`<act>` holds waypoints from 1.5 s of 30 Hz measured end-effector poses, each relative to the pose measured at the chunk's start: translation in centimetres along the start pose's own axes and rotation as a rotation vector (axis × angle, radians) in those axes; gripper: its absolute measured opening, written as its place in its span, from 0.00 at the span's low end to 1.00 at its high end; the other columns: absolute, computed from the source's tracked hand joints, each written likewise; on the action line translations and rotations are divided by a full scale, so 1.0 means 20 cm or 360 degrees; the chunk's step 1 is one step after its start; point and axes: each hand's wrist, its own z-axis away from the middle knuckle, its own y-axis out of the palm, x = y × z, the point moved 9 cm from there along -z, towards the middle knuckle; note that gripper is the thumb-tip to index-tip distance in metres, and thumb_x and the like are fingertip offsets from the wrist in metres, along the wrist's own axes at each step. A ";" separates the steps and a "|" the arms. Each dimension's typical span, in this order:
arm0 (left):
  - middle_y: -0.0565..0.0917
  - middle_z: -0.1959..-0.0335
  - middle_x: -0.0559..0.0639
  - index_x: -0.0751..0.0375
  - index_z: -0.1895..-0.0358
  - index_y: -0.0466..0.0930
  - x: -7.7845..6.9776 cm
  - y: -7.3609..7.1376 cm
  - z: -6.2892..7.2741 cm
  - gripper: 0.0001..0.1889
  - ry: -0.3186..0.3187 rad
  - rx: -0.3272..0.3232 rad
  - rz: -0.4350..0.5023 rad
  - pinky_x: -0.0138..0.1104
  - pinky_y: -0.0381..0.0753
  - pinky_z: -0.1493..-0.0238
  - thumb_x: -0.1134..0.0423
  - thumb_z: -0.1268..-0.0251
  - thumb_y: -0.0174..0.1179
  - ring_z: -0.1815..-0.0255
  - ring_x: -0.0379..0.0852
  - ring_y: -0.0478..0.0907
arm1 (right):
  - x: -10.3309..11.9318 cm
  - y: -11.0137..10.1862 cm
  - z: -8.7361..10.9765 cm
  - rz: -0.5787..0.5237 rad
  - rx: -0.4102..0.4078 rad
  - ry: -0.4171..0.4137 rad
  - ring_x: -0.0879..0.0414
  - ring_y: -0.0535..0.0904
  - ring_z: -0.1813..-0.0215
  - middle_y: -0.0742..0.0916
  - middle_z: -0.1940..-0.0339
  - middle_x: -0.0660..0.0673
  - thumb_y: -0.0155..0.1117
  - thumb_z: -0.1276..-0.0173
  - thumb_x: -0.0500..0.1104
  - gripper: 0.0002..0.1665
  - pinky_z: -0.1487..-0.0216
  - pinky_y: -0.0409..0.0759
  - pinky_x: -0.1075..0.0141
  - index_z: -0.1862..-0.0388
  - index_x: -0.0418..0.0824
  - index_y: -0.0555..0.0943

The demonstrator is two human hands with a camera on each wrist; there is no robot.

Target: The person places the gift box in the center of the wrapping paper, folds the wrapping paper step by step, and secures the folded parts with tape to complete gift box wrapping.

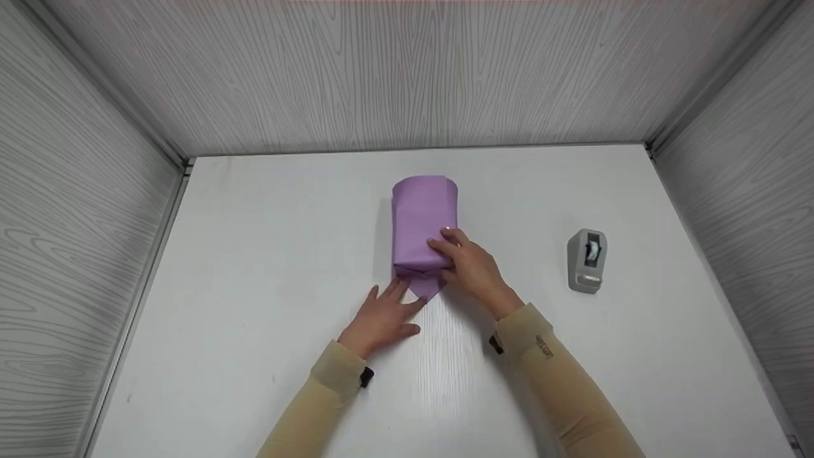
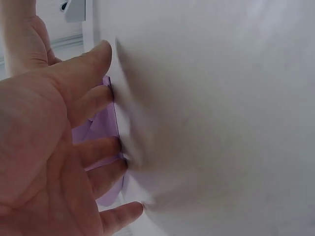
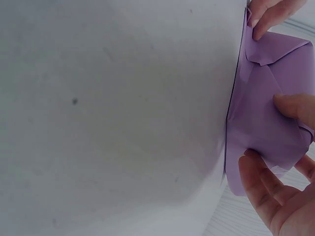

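Observation:
A purple paper-wrapped package (image 1: 420, 216) lies lengthwise on the white table, its far end rounded. From its near end a pointed paper flap (image 1: 426, 287) sticks out along the tabletop. My left hand (image 1: 383, 318) has its fingers spread, the fingertips touching the flap's left side. Across the package's near right corner, my right hand (image 1: 474, 270) grips it with bent fingers, some on top and some at the near end. In the right wrist view, folds and creases show on the end of the package (image 3: 266, 103). What is inside the paper is hidden.
A grey tape dispenser (image 1: 586, 262) with a roll of clear tape stands on the right part of the white table (image 1: 254, 254). Grey wood-grain panels (image 1: 407, 76) enclose the table at the back and both sides.

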 end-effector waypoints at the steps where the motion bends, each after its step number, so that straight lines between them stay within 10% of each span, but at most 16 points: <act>1: 0.56 0.24 0.63 0.45 0.29 0.70 0.00 0.00 0.00 0.30 0.0011 0.0007 0.0002 0.63 0.58 0.35 0.45 0.33 0.60 0.24 0.62 0.50 | 0.00 0.00 0.00 0.0000 0.0004 0.0003 0.39 0.77 0.41 0.70 0.30 0.44 0.76 0.43 0.38 0.37 0.45 0.77 0.49 0.33 0.51 0.77; 10: 0.49 0.23 0.66 0.40 0.28 0.67 -0.01 0.00 0.02 0.31 0.0079 0.0112 0.0132 0.64 0.50 0.32 0.47 0.34 0.62 0.23 0.64 0.42 | 0.00 0.00 0.00 -0.0012 -0.0005 -0.0001 0.39 0.77 0.40 0.71 0.30 0.44 0.76 0.43 0.38 0.37 0.44 0.77 0.49 0.33 0.51 0.77; 26: 0.72 0.34 0.58 0.58 0.35 0.75 0.06 -0.05 -0.01 0.29 -0.0042 -0.0213 -0.0019 0.59 0.64 0.36 0.48 0.36 0.64 0.31 0.55 0.65 | 0.00 -0.01 -0.01 -0.0010 -0.0009 -0.0010 0.40 0.79 0.43 0.71 0.30 0.45 0.76 0.43 0.37 0.37 0.47 0.78 0.51 0.33 0.51 0.77; 40: 0.73 0.34 0.53 0.53 0.37 0.77 -0.13 -0.02 0.03 0.25 0.0267 -0.0137 -0.0074 0.54 0.67 0.37 0.49 0.34 0.62 0.32 0.52 0.67 | -0.01 0.00 0.00 0.0012 0.0001 0.0008 0.40 0.78 0.42 0.71 0.30 0.46 0.76 0.43 0.38 0.37 0.48 0.78 0.50 0.33 0.52 0.77; 45: 0.76 0.42 0.51 0.53 0.44 0.80 -0.14 -0.07 0.03 0.20 0.0326 -0.0250 -0.0062 0.49 0.73 0.41 0.52 0.36 0.65 0.39 0.50 0.72 | -0.01 0.00 0.00 0.0002 -0.0004 -0.0007 0.41 0.78 0.42 0.71 0.30 0.46 0.76 0.42 0.38 0.37 0.47 0.78 0.51 0.33 0.53 0.76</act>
